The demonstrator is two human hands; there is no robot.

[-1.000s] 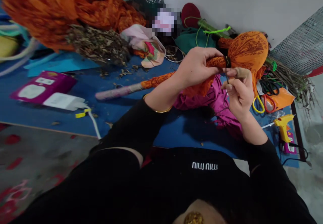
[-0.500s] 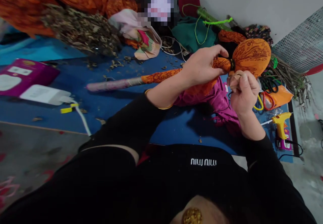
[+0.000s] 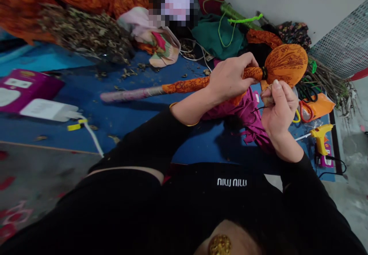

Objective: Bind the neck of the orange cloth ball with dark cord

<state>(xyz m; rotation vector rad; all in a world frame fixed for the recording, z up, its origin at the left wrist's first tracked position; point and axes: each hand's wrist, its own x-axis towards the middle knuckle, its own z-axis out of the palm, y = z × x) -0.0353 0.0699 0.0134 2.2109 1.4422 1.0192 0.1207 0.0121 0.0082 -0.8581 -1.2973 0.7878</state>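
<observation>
An orange patterned cloth (image 3: pixel 286 65) covers a rounded head and runs along a long stick (image 3: pixel 129 94), whose far left part shows bare and pinkish grey. Black cord (image 3: pixel 264 73) is wound round the neck below the head. My left hand (image 3: pixel 232 75) is wrapped round the cloth-covered stick just left of that cord. Below the rounded head, my right hand (image 3: pixel 278 105) has its fingers pinched together near the neck. A thin dark strand runs out beside those fingers; what they grip is too small to make out.
Magenta cloth (image 3: pixel 250 117) lies under my hands on the blue table (image 3: pixel 198 144). Scissors (image 3: pixel 306 111) and a yellow glue gun (image 3: pixel 322 134) are at the right. Dry leaves (image 3: pixel 86 33), orange fabric and a purple box (image 3: pixel 28 88) stand left.
My right hand has shifted slightly, its thumb now higher against the fingers. The neck and black cord show more plainly. The view has moved a little.
</observation>
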